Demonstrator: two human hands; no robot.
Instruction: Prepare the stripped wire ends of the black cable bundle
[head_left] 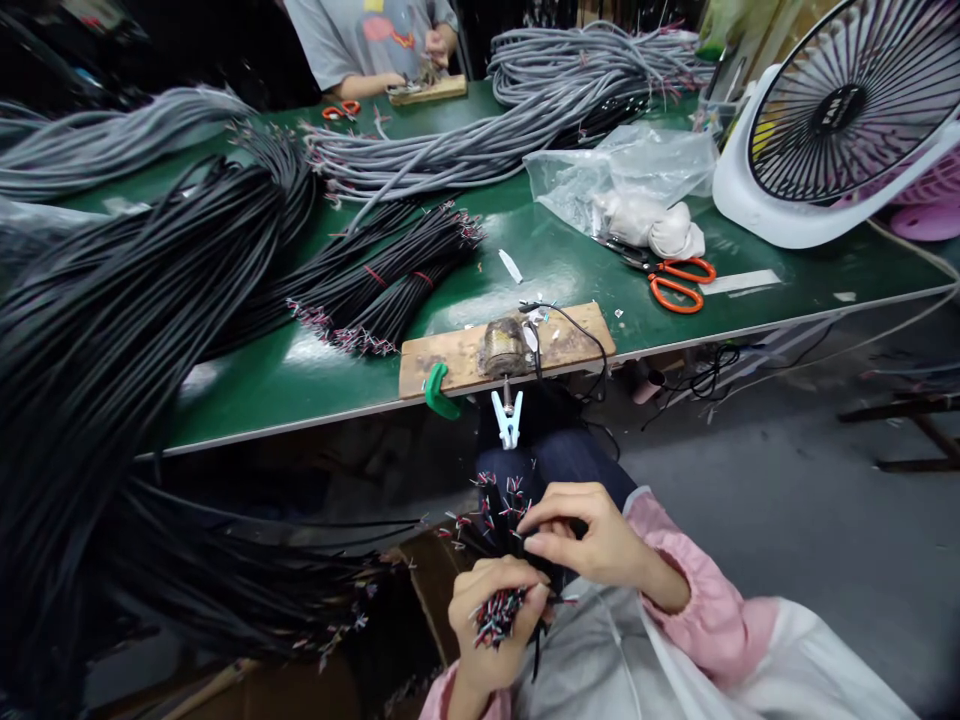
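In my left hand (487, 620) is a bundle of short black cables (498, 616), with red, white and dark wire ends fanning out of the fist. My right hand (592, 535) is just above it, thumb and fingers pinched on a black cable by its wire ends. Beyond my fingers, over my lap, more black cable ends (487, 510) stick up with coloured tips. Ahead, a small motor (504, 347) sits on a wooden board (439, 358) at the table edge, and a light blue clip (508, 420) hangs on its shaft.
A green clamp (440, 392) grips the board. The green table (247, 400) bears black cable bundles (390, 285), grey cables (450, 150), orange-handled scissors (679, 283), a plastic bag (607, 170) and a fan (840, 110). Large black cables (112, 350) hang at left. Another person (375, 45) works opposite.
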